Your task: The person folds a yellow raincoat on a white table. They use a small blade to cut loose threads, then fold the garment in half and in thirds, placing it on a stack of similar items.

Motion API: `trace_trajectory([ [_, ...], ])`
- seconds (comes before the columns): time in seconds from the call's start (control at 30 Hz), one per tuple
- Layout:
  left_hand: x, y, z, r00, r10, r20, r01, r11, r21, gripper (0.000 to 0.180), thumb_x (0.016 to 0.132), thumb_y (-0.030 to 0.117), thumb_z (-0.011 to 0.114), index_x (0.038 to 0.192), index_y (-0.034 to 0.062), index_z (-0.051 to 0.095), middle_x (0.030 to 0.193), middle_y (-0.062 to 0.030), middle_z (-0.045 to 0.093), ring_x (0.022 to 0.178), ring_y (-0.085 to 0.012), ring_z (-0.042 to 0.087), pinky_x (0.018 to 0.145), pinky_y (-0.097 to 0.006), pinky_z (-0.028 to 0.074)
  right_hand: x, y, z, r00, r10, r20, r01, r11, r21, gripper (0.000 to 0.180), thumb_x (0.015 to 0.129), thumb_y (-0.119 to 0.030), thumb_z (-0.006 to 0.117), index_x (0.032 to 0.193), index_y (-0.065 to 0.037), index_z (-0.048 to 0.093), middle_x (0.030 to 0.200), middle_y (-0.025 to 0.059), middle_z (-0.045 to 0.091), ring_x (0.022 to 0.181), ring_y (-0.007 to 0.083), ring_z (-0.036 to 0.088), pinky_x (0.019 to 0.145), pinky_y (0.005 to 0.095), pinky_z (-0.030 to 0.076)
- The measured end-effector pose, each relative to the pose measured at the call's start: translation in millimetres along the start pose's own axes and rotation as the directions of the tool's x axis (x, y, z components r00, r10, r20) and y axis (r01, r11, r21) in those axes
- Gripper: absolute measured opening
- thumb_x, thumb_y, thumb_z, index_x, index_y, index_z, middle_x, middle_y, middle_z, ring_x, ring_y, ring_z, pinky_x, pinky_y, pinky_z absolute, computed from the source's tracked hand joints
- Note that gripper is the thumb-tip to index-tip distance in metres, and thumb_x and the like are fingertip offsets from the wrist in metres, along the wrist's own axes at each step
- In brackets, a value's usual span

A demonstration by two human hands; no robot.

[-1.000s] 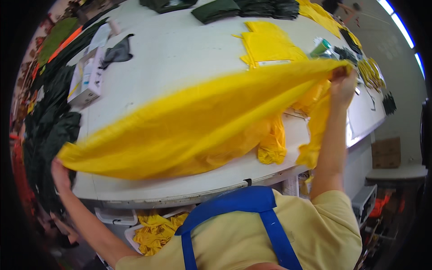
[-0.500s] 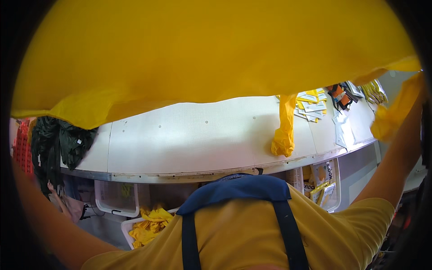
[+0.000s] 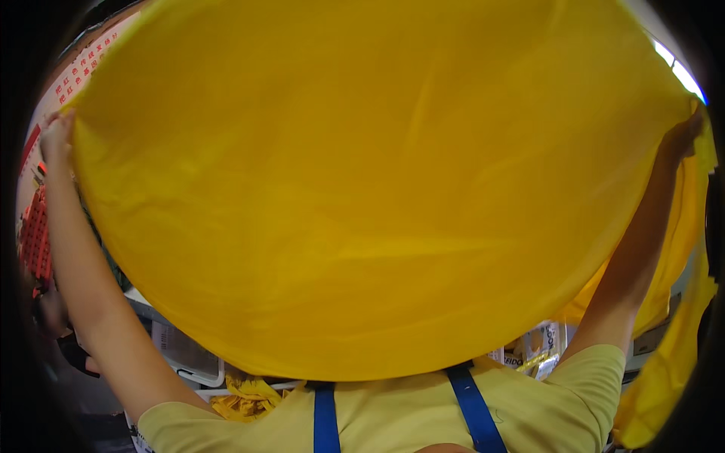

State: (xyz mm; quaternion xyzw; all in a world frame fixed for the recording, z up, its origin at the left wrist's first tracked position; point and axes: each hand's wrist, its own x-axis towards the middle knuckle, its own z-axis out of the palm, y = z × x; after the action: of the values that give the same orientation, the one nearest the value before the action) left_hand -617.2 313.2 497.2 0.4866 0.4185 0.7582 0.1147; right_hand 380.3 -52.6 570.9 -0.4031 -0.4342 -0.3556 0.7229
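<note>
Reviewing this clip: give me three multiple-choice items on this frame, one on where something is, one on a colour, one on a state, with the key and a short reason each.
1. Where is the yellow cloth?
A. Folded in a bin
B. Raised in front of the camera, filling most of the view
C. Lying on the floor

2. What colour are the apron straps over the person's yellow shirt?
A. Blue
B. Red
C. White

3. How do the hands stand?
A. Both empty
B. Only one grips the cloth
C. Left hand and right hand each grip an upper corner, arms raised

Key: 1 B, the cloth covers nearly all the picture; 2 A, two blue bands cross the shirt; 3 C, the fingers close on the cloth edge at both sides.
</note>
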Motion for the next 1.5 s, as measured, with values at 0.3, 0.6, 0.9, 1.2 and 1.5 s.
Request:
trace_trajectory([
  [0.3,-144,-189,287,0.854,-0.371,0.365,0.145,0.843,0.518,0.07,0.084,0.021,0.061,0.144,0.0057,0.028,0.147,-0.0193,0.03,0.135,-0.0269,0.031,0.108,-0.034,0.027,-165,245,172,0.707,0.398,0.584,0.036,0.805,-0.592,0.048,0.092,-0.04,0.05,0.124,-0.004,0.053,0.125,0.0157,0.054,0.115,0.0295,0.05,0.099,0.0369,0.038],
  [0.6,-342,-348,284,0.508,-0.678,0.532,-0.013,0.611,0.791,0.079,0.089,0.037,0.059,0.149,0.0217,0.011,0.154,-0.0179,-0.003,0.143,-0.033,0.003,0.112,-0.042,0.018,-441,230,74,-0.173,0.736,0.655,0.172,0.677,-0.716,0.051,0.087,-0.036,0.059,0.128,-0.007,0.052,0.124,0.0208,0.056,0.117,0.0353,0.051,0.099,0.0401,0.039],
  [0.9,-463,-250,-2,0.014,-0.992,0.126,0.808,0.085,0.582,0.068,0.089,0.042,0.058,0.142,0.0092,0.031,0.133,-0.0091,0.047,0.116,-0.0222,0.05,0.093,-0.039,0.043,-480,129,-213,0.011,1.0,-0.026,-0.33,-0.021,-0.944,0.064,0.09,-0.042,0.057,0.136,-0.002,0.038,0.131,0.0136,0.047,0.12,0.0275,0.045,0.1,0.0384,0.035],
  [1.2,-530,-207,23,-0.213,-0.865,0.454,0.861,0.054,0.506,0.045,0.087,0.002,0.055,0.131,0.0029,0.044,0.123,-0.0093,0.056,0.112,-0.0237,0.054,0.095,-0.036,0.045,-555,144,-172,-0.204,0.976,0.079,-0.966,-0.188,-0.177,0.012,0.09,-0.004,0.051,0.099,-0.001,0.058,0.097,0.0104,0.061,0.089,0.0246,0.058,0.084,0.0379,0.049],
  [1.5,-327,-122,65,0.322,-0.587,0.743,0.734,0.651,0.196,0.039,0.09,0.009,0.056,0.129,0.0075,0.048,0.117,-0.0016,0.058,0.108,-0.0135,0.054,0.097,-0.031,0.039,-343,166,-149,0.242,0.921,0.304,-0.966,0.257,-0.008,0.016,0.093,-0.016,0.043,0.095,-0.011,0.058,0.097,0.0034,0.059,0.111,0.0193,0.051,0.094,0.0407,0.041],
])
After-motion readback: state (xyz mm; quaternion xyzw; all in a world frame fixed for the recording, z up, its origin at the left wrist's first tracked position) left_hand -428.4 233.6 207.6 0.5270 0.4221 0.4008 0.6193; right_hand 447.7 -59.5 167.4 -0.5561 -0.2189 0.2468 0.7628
